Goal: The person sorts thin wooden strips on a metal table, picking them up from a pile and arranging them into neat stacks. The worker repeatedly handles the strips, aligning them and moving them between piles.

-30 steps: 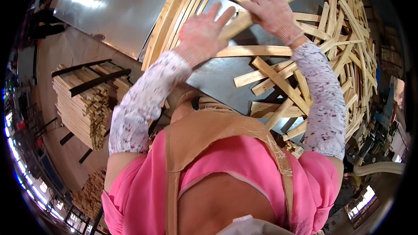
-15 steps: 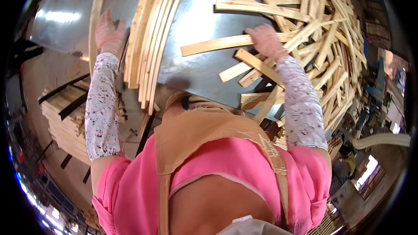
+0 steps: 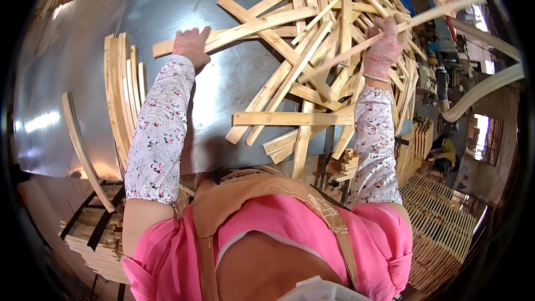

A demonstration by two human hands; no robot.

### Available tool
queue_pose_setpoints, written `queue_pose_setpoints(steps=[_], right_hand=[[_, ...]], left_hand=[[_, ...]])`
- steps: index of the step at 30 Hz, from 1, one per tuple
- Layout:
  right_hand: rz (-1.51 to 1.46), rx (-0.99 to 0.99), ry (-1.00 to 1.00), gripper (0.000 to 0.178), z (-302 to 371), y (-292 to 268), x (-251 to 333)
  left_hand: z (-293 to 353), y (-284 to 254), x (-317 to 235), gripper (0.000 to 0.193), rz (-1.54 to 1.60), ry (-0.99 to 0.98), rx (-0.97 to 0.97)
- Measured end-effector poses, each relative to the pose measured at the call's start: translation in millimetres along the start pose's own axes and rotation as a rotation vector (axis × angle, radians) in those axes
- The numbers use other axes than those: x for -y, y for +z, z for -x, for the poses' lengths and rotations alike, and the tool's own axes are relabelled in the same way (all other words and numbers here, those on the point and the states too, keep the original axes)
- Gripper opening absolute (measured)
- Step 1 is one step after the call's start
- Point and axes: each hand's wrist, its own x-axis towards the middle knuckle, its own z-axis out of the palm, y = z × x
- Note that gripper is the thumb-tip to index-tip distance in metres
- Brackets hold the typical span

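My left hand (image 3: pixel 192 46), in a pinkish glove, is closed over the left end of a pale wooden strip (image 3: pixel 162 48) lying on the metal tabletop. A second strip (image 3: pixel 259 26) crosses over that one just right of my fingers. My right hand (image 3: pixel 383 49) grips another wooden strip (image 3: pixel 440 12) by its middle, raised at a slant above the pile and slightly blurred. Beneath and around it spreads a jumbled pile of wooden strips (image 3: pixel 312 50). The undersides of both hands are hidden.
The metal table (image 3: pixel 214 97) spans the front. Several strips (image 3: pixel 116 86) stand in a neat row at left, with one strip (image 3: pixel 83 147) overhanging the edge. Stacked wood (image 3: pixel 97 251) sits below left, slatted stacks (image 3: pixel 440 228) below right. A pale hose (image 3: pixel 482 92) curves at right.
My view has shifted to the right. My left hand has left the strip at the far left and come over to the pile's edge. My right hand has lifted a strip.
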Motion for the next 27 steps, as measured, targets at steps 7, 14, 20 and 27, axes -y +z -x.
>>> queue_pose_setpoints(steps=[7,14,20,27], right_hand=[[0.637,0.381,0.415,0.095,109,-20,-126],[0.862,0.512,0.392,0.077,91,45,-152],[0.408,0.615,0.221,0.059,62,68,-165],[-0.089,0.93,0.682,0.034,149,149,-51]], left_hand=[[10,-69,-29,0.036,-0.165,0.026,-0.129],[107,-145,-6,0.027,-0.27,-0.149,-0.162],[254,-59,48,0.055,0.813,-0.523,0.009],[295,110,13,0.037,2.044,-0.622,-0.153]])
